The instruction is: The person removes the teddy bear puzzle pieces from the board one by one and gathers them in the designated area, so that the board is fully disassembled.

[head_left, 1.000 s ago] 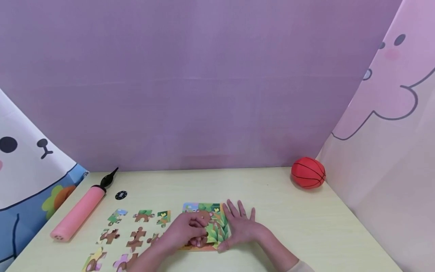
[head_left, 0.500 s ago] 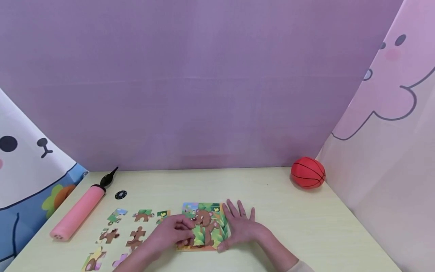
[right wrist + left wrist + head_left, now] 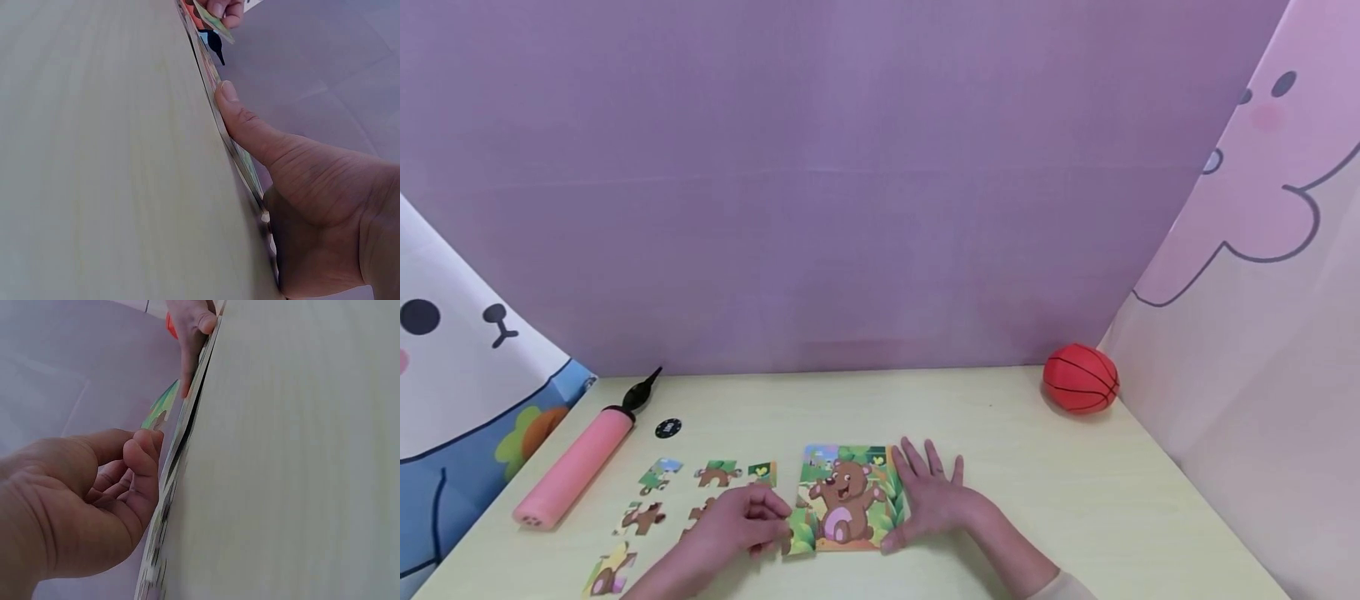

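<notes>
The bear picture board point(image 3: 850, 492) lies flat on the table, its brown bear in plain sight. At its lower left corner my left hand point(image 3: 741, 521) pinches a green leafy jigsaw piece point(image 3: 801, 533), raised and tilted, between thumb and fingers. The left wrist view shows that raised piece point(image 3: 161, 406) beyond the fingertips. My right hand point(image 3: 932, 504) rests on the board's right edge, fingers spread and thumb toward the lower right corner. In the right wrist view the thumb point(image 3: 244, 119) presses along the board's edge.
Several loose jigsaw pieces point(image 3: 642, 518) lie in rows at the left, some partly hidden by my left forearm. Behind them are a pink pump point(image 3: 576, 471) with a black nozzle and a black round chip point(image 3: 668, 427). A red ball point(image 3: 1081, 379) sits at the back right.
My left hand has moved left off the bear picture, carrying the jigsaw piece to the board's lower left corner. More of the picture shows. The right hand has stayed in place.
</notes>
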Demonstrator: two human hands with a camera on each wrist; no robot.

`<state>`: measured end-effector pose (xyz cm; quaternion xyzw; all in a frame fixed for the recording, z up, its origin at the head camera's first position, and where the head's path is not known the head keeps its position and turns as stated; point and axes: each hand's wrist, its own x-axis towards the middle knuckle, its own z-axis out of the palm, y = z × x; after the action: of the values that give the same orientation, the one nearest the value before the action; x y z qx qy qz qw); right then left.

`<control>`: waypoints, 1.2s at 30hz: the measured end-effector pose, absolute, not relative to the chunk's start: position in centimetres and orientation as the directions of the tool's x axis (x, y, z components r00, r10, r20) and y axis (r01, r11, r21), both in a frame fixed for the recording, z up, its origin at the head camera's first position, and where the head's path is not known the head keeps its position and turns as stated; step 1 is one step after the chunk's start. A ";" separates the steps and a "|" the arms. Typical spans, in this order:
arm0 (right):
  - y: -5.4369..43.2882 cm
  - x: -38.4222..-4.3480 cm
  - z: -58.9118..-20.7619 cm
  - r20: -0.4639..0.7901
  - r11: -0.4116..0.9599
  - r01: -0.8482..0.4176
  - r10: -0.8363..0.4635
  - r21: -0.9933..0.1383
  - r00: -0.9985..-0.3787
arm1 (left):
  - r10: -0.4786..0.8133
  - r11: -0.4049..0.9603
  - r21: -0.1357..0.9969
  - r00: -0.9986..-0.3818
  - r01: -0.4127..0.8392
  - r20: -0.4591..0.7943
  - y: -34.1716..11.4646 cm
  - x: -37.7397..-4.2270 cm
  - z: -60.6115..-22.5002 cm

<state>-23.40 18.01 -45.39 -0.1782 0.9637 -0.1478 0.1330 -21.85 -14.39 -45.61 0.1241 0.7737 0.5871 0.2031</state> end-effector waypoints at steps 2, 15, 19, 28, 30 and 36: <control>18.0 -23.4 -45.4 -0.207 0.895 -0.302 -0.381 -0.329 -0.901 | 0.431 0.289 0.955 -0.883 -0.063 -0.188 -14.9 -21.7 -45.6; 18.0 -23.5 -45.4 -0.198 0.889 -0.303 -0.384 -0.343 -0.902 | 0.449 0.392 0.916 -0.852 -0.080 -0.267 -18.2 -20.7 -45.3; 18.0 -23.5 -45.0 -0.213 0.886 -0.300 -0.388 -0.352 -0.897 | 0.446 0.401 0.911 -0.847 -0.100 -0.289 -18.9 -20.2 -45.2; 18.0 -23.2 -45.2 -0.202 0.888 -0.297 -0.382 -0.350 -0.902 | 0.405 0.487 0.869 -0.859 -0.087 -0.313 -19.9 -19.9 -45.2; 18.0 -23.2 -45.2 -0.201 0.886 -0.300 -0.385 -0.353 -0.901 | 0.406 0.487 0.869 -0.859 -0.084 -0.311 -20.1 -19.8 -45.2; 18.1 -23.4 -45.3 -0.198 0.882 -0.308 -0.393 -0.356 -0.898 | 0.375 0.519 0.850 -0.867 -0.097 -0.328 -20.2 -19.8 -45.0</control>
<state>-23.37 18.06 -45.31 -0.1826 0.9609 -0.1598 0.1334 -19.78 -20.15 -45.01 0.0832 0.8366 0.4835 0.2438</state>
